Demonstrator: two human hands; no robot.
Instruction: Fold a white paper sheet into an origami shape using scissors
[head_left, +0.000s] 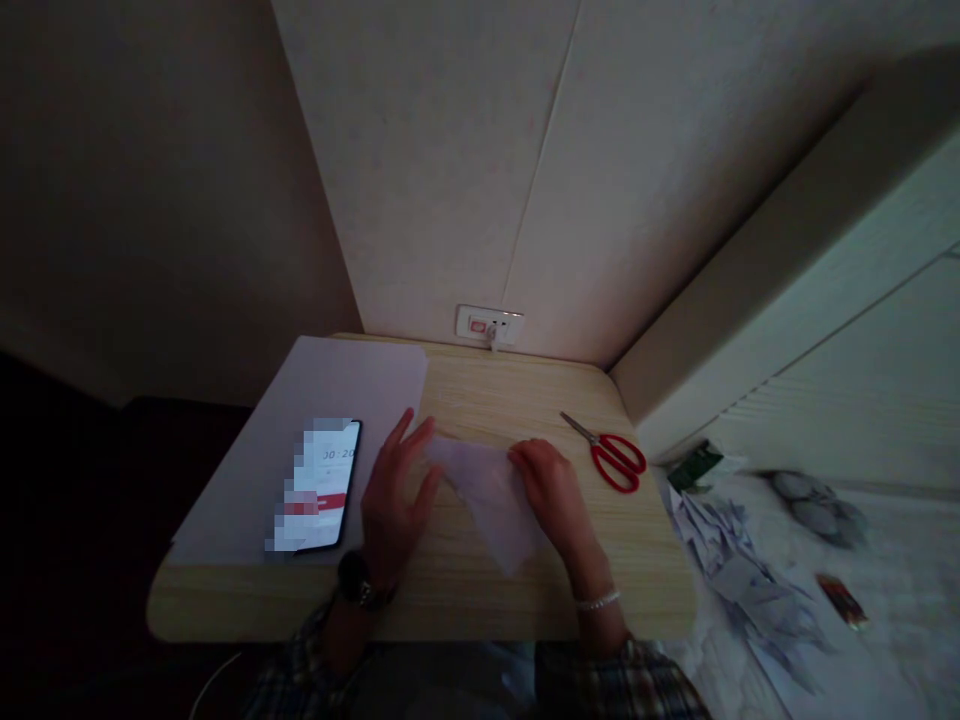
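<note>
A piece of thin white paper, roughly triangular and folded, is in front of me over the wooden table. My right hand pinches its upper right side between thumb and fingers. On the other side, my left hand has its fingers spread and comes close to the paper's upper left corner; whether a fingertip touches it is unclear. Scissors with red handles lie to the right of my right hand, blades toward the upper left. A phone with a lit screen rests on white sheets left of my left hand.
The stack of white sheets covers the left of the table. A wall socket with a plug sits behind the table. Right of it, crumpled paper scraps, a green packet and a grey item lie on a pale surface.
</note>
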